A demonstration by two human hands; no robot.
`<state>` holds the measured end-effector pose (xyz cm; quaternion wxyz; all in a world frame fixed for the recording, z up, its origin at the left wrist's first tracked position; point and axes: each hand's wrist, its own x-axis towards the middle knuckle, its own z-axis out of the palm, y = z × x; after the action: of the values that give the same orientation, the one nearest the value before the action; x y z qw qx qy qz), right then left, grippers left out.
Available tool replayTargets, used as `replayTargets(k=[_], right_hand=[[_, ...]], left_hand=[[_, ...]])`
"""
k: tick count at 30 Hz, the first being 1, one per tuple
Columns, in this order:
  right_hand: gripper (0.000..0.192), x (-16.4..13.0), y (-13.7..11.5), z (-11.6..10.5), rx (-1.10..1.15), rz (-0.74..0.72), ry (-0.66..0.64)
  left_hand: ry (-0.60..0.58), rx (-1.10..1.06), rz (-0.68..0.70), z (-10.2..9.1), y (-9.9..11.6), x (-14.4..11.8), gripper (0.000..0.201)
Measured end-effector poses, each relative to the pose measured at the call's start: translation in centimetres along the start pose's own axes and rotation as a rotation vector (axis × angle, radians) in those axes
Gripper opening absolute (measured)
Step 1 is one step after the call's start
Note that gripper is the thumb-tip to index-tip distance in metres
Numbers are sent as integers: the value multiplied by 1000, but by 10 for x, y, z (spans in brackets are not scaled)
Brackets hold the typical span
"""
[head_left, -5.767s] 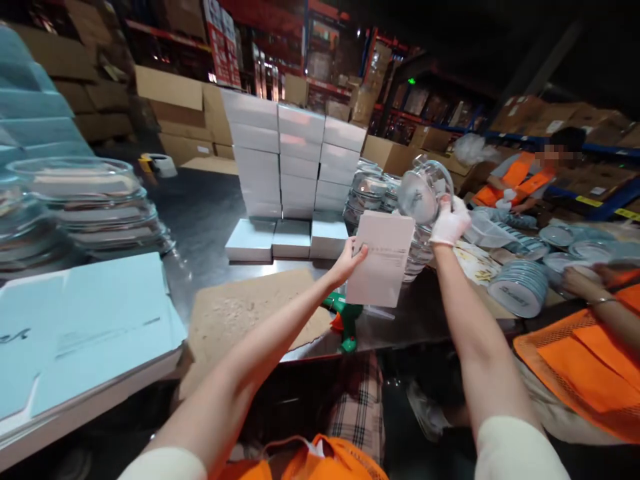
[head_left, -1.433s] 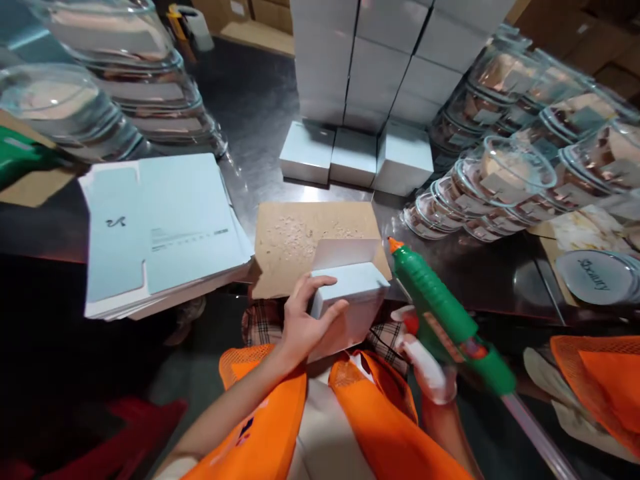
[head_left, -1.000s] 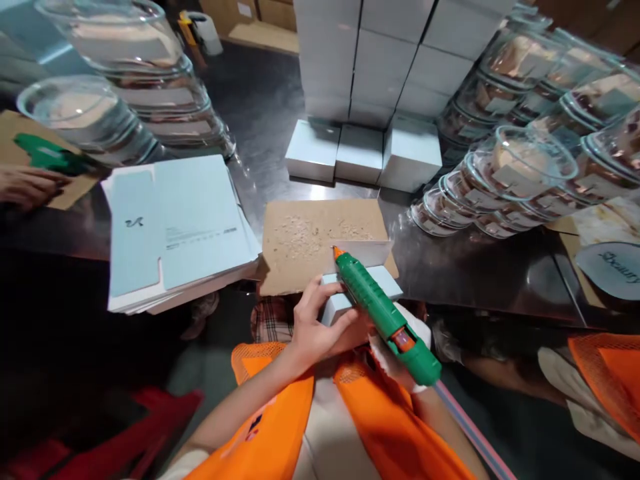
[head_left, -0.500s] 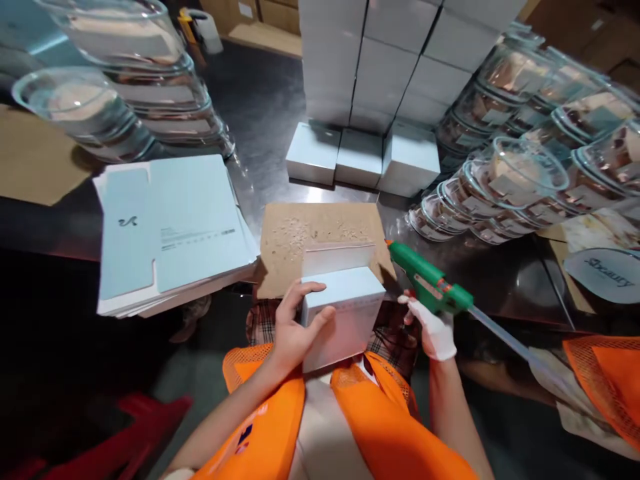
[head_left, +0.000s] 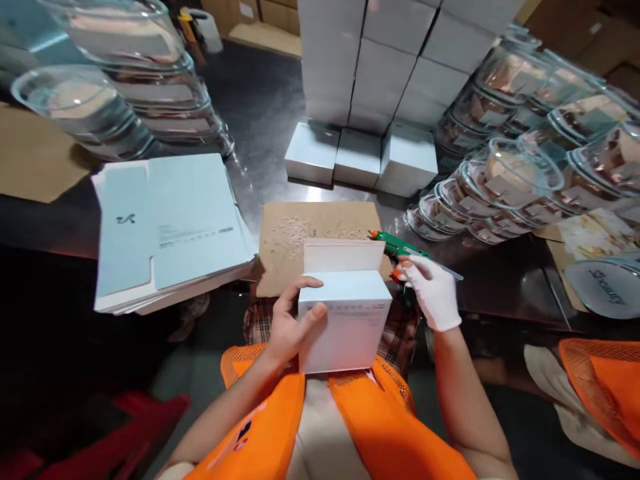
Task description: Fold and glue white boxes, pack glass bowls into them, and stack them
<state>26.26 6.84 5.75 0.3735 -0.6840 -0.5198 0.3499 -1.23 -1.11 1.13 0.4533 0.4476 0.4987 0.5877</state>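
Note:
My bare left hand (head_left: 295,323) grips a white box (head_left: 345,327) by its left side, thumb on the near face and fingers on the top. The box's far flap (head_left: 344,257) stands up, open. In its white glove, my right hand (head_left: 433,293) is closed at the handle and orange trigger of a green glue gun (head_left: 393,245). The gun's orange tip points left, close to the flap and over the right edge of a glue-spotted cardboard sheet (head_left: 280,257). A clear glue stick sticks out of its rear. My right hand partly hides the handle.
Flat printed box blanks (head_left: 195,207) are stacked on the left. Clear round tubs (head_left: 150,80) stand behind them, with more tubs (head_left: 475,193) on the right. White boxes (head_left: 357,157) stand at the back. Another person's orange vest (head_left: 605,380) shows at right.
My right hand has brought the glue gun left and turned its tip toward the box flap. The box has swung slightly to face me more squarely in my left hand.

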Motion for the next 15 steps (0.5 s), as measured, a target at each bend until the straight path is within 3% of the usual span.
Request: replayTargets(k=[3, 6, 8, 11, 13, 15], right_hand=[[53, -15, -16, 29, 292, 4, -307], [59, -18, -14, 41, 417, 41, -328], [67, -17, -8, 35, 391, -80, -353], [86, -18, -2, 18, 294, -368, -549], [79, -21, -5, 11, 224, -502, -654], [58, -25, -9, 12, 155, -566, -682]], left_hand=[[-56, -19, 29, 5, -2, 1, 47], [-10, -61, 42, 9, -5, 3, 48], [33, -170, 21, 10, -8, 5, 58], [9, -281, 21, 7, -12, 9, 75], [-18, -193, 82, 2, -12, 11, 58], [-27, -82, 132, -2, -12, 12, 46]])
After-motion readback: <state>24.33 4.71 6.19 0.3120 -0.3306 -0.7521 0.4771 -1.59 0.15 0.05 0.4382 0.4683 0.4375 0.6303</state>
